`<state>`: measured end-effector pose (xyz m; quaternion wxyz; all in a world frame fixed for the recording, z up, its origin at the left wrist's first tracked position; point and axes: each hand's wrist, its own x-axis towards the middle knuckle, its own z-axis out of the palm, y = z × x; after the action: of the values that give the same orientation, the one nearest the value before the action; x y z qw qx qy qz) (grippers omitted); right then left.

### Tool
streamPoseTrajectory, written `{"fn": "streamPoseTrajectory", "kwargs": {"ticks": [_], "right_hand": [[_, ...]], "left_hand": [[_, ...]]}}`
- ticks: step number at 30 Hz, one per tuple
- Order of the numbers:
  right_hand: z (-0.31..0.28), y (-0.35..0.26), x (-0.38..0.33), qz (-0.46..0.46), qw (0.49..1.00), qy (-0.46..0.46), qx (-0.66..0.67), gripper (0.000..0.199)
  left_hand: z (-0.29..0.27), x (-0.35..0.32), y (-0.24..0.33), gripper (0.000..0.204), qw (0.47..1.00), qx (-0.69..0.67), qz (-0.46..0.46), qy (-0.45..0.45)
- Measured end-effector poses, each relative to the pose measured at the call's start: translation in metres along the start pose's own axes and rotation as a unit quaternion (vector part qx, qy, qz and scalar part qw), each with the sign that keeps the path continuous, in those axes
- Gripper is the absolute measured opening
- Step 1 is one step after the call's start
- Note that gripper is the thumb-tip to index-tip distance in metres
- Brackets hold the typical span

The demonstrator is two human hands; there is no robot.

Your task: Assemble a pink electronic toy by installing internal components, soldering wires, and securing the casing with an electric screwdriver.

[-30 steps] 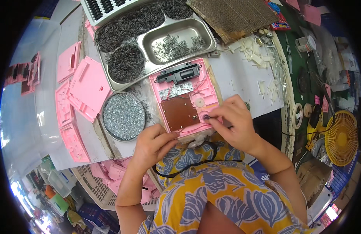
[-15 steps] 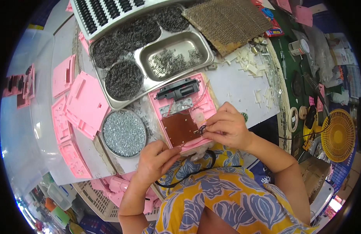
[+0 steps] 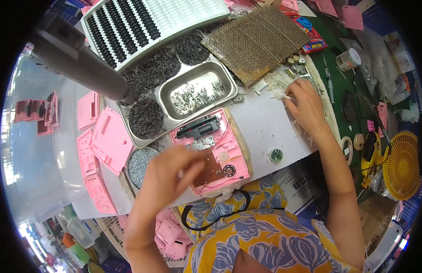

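The open pink housing at the near edge of the white work surface is taken as the landmark. Well to its left, loose pink shells are spread, and a round tin of small bright parts sits just beside its left edge. The left hand is held over the housing's near-left corner, partly covering the brown circuit board; it is blurred, the fingers appear loosely curled, and whether anything is pinched between them cannot be told. Behind the housing, a steel tray of small springs is placed, with dark coiled bundles around it. To the right of the housing, a small round part lies on the surface, apart from everything else. Farther right and behind, the right hand is laid on a scatter of small white plastic pieces, fingertips bent down onto them; a firm hold on any one piece cannot be confirmed. Several risks are judged from this layout. The housing overhangs close to the table's near edge and may be pushed off by the left hand. The thin wires on the board may be snagged by curled fingers. The round part may be swept off by the right forearm. More than one white piece may be lifted at once.
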<state>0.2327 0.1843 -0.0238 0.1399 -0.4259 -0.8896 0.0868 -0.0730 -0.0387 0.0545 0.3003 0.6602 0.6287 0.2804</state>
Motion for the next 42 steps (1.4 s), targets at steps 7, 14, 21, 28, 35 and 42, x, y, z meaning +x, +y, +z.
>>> {"fn": "streamPoseTrajectory", "kwargs": {"ticks": [7, 14, 21, 28, 35, 42], "right_hand": [[-0.026, -0.003, -0.016, 0.061, 0.98, 0.059, 0.182, 0.018], [-0.04, -0.004, -0.054, 0.18, 0.902, 0.061, 0.387, 0.043], [-0.051, -0.02, -0.051, 0.112, 0.887, 0.06, 0.443, 0.028], [-0.045, -0.106, -0.055, 0.004, 0.832, -0.117, 0.542, 0.014], [-0.026, -0.161, -0.049, -0.064, 0.805, -0.168, 0.566, 0.014], [-0.027, -0.178, -0.047, -0.107, 0.855, -0.21, 0.462, 0.013]], "left_hand": [[0.039, 0.141, -0.069, 0.012, 0.959, 0.264, 0.035, 0.1], [0.04, 0.173, -0.065, 0.014, 0.956, 0.294, -0.017, 0.006], [0.008, 0.127, -0.035, 0.012, 0.953, 0.255, 0.03, 0.163], [0.034, -0.02, 0.015, 0.02, 0.91, -0.387, -0.142, 0.045], [0.064, -0.06, 0.012, 0.026, 0.773, -0.605, -0.188, 0.034], [0.055, -0.069, 0.012, 0.023, 0.79, -0.571, -0.223, 0.007]]}}
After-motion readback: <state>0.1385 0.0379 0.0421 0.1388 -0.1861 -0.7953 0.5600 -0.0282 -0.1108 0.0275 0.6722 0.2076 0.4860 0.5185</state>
